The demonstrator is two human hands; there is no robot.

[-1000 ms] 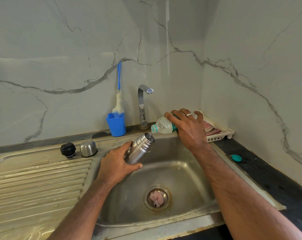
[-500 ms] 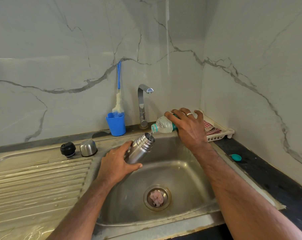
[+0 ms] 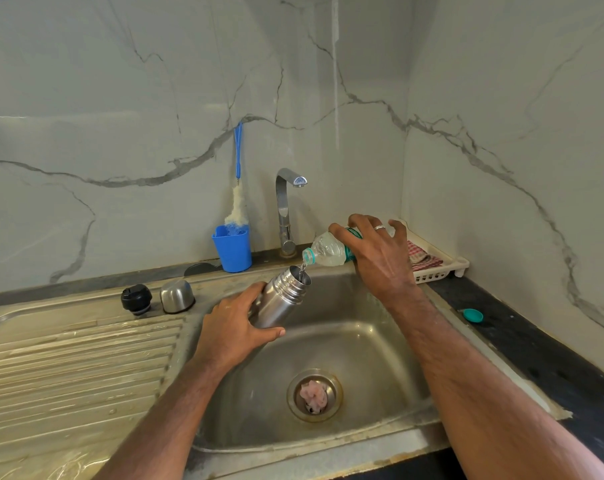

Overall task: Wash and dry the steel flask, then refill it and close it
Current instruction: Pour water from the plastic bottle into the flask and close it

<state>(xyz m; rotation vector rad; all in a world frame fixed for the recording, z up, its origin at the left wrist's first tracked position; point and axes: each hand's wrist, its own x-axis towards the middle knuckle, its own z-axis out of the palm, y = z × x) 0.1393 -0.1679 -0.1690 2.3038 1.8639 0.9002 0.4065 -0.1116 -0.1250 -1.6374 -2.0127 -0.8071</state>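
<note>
The steel flask (image 3: 282,299), tilted over the sink (image 3: 345,341), takes a thin stream from the plastic bottle (image 3: 328,251), left hand (image 3: 236,332) and right hand (image 3: 380,254) fingers curled round each: refilling; next, stopper (image 3: 136,298) and cap (image 3: 177,296) on.

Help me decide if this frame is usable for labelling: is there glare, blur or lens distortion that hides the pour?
Head view: sharp, evenly lit, no motion blur; wide-angle bending shows on the wall lines at the edges; soft glare on the steel flask and sink rim; the thin stream from the plastic bottle stays visible between the left hand and right hand.
</note>
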